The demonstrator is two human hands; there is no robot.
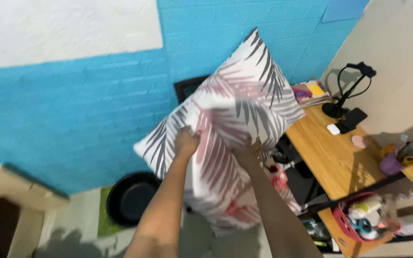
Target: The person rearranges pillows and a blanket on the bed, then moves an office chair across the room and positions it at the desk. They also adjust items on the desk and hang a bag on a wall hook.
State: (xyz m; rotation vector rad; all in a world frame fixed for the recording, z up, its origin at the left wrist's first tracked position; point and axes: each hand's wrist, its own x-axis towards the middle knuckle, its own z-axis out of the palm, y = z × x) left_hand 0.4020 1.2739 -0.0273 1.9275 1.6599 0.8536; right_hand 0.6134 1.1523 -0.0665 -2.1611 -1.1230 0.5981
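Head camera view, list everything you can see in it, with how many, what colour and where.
pillow: one, white with grey and pink leaf print, held up mid-frame
wall: blue below, white patch upper left
desk: one, wooden top on a dark frame, right
phone holder: one, black, bent arm, far end of the desk
books: small multicoloured stack, desk corner by the wall
basket: one, red, filled with small items, lower shelf at right
cup: one, purple, right edge of the desk
basin: one, black, round, on the floor by the wall
mat: one, green, under the basin
left hand: gripping the pillow
right hand: gripping the pillow
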